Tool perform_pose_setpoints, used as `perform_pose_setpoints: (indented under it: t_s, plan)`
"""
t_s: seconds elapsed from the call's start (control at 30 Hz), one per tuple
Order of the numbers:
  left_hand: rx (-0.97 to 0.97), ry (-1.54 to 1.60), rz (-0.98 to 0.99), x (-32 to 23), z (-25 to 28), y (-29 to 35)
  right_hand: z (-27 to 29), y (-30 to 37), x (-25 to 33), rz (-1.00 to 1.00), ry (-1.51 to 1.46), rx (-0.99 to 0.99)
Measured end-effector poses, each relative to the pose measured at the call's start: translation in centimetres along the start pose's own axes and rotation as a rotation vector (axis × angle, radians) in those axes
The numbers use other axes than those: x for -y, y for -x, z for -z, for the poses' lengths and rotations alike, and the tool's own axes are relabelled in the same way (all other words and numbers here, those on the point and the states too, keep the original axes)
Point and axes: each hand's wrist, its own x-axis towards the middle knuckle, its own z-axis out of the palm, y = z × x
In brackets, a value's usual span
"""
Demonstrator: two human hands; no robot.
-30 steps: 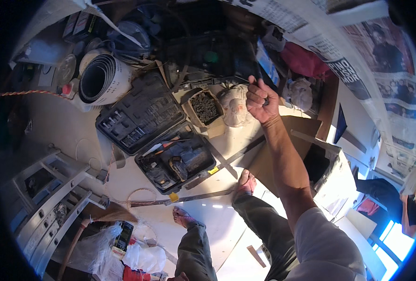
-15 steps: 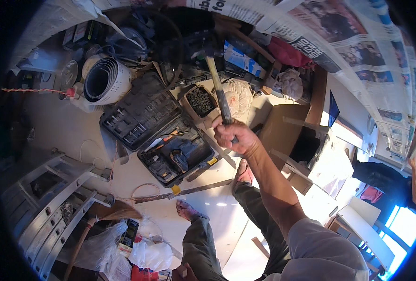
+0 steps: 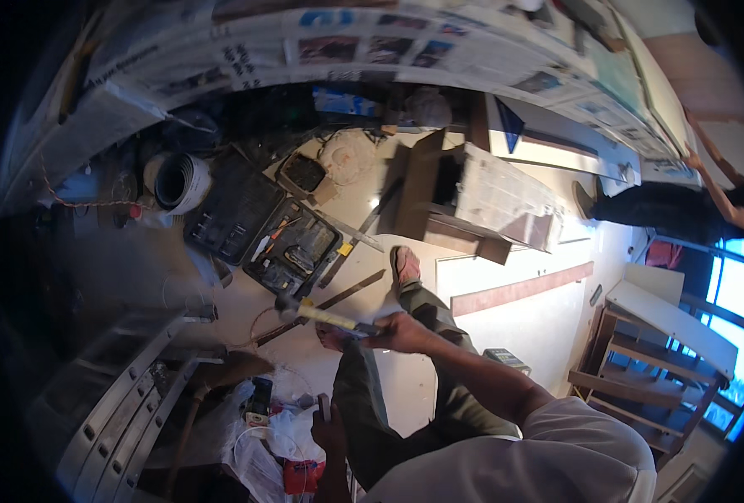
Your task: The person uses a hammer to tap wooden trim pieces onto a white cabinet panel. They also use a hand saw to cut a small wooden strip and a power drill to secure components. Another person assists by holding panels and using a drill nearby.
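Note:
My right hand (image 3: 399,333) is closed round the dark grip of a hammer (image 3: 328,318). The hammer's yellowish shaft points left, and its metal head hangs near the open tool case (image 3: 292,256). Low in the picture, my left hand (image 3: 328,429) is closed beside my leg. A small, narrow brownish piece (image 3: 324,408) shows at its fingers, too dim to name. Inside the black case lie a blue-and-dark power tool and an orange-handled tool.
A ladder (image 3: 121,419) leans at lower left beside plastic bags (image 3: 284,440). Buckets (image 3: 179,183) and a box of screws or nails (image 3: 302,173) stand beyond the case. A paper-covered cabinet (image 3: 506,197) lies right. Another person (image 3: 682,211) reaches up at far right.
My right hand has come down and nearer with the hammer, whose head has swung from pointing away to pointing left. The view has turned right, and more of my left hand shows.

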Motion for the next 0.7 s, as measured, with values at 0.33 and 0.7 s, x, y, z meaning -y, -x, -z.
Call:
perform_pose_setpoints:
  t_s: [0.33,0.7]
  plan:
    - [-0.016,0.031,0.002,4.0,2.5,5.2,1.9,16.4,-4.1,-0.217,0.615,-0.036]
    - [0.351,0.373,0.218,-0.4,1.4,9.7,18.1,33.5,-4.6,-0.389,0.532,-0.605]
